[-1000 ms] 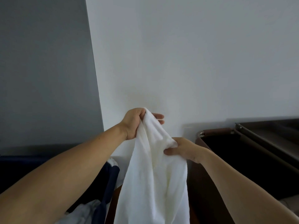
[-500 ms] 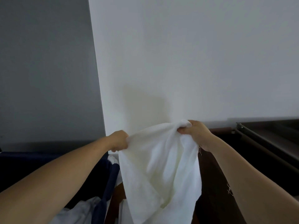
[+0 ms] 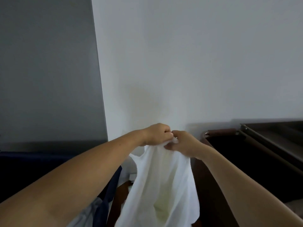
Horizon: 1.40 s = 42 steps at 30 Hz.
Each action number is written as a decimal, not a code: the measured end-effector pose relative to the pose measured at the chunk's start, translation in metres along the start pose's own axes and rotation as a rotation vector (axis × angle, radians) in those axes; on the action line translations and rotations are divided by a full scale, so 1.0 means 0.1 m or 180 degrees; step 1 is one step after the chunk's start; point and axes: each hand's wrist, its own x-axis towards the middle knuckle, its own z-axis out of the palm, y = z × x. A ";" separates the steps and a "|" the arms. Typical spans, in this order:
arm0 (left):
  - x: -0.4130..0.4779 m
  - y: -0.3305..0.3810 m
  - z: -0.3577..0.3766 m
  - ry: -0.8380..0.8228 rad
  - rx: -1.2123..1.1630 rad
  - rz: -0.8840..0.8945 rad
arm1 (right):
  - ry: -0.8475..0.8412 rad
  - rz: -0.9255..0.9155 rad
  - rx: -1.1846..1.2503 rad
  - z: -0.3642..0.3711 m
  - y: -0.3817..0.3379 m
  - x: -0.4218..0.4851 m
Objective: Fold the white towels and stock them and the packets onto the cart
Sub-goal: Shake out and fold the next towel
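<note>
A white towel [image 3: 160,181] hangs in front of me, doubled over, its top edge held up near the white wall. My left hand [image 3: 157,134] grips the top of the towel with curled fingers. My right hand [image 3: 182,142] pinches the same top edge right beside it, the two hands touching. The towel's lower end runs out of the frame at the bottom. To the right stands the dark brown cart [image 3: 255,154]. No packets are in view.
A dark navy fabric bin [image 3: 113,190] stands at the lower left with pale cloth [image 3: 85,215] inside it. A white wall [image 3: 196,63] is straight ahead and a grey wall [image 3: 45,71] to the left. Brown floor [image 3: 119,195] shows between bin and towel.
My hands were spread apart along the towel's top edge half a second ago. They have come together, so the towel hangs doubled over.
</note>
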 end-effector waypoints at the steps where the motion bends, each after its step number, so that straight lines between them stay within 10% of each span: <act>1: 0.00 -0.03 0.01 -0.0087 0.0146 0.0027 | 0.0113 0.0046 0.0087 -0.03 0.03 -0.01; 17: -0.19 -0.83 0.02 0.0460 -0.1313 -0.1025 | 0.1167 0.1056 0.1484 -0.29 0.43 0.05; 24: 0.03 -0.18 0.33 0.0452 -0.1326 -0.0592 | 0.0700 0.0694 0.1462 -0.07 0.14 0.06; 29: 0.05 -0.19 0.52 -0.0485 -0.1185 -0.0214 | 0.0391 0.0774 0.1645 -0.11 0.06 0.01; 33: 0.05 -0.29 0.54 0.0027 -0.0452 -0.0083 | -0.0006 0.0671 0.1754 -0.14 0.14 -0.06; 42: 0.04 -0.40 0.30 0.0220 -0.2342 -0.0253 | 0.0726 0.0141 0.1415 -0.14 0.27 -0.06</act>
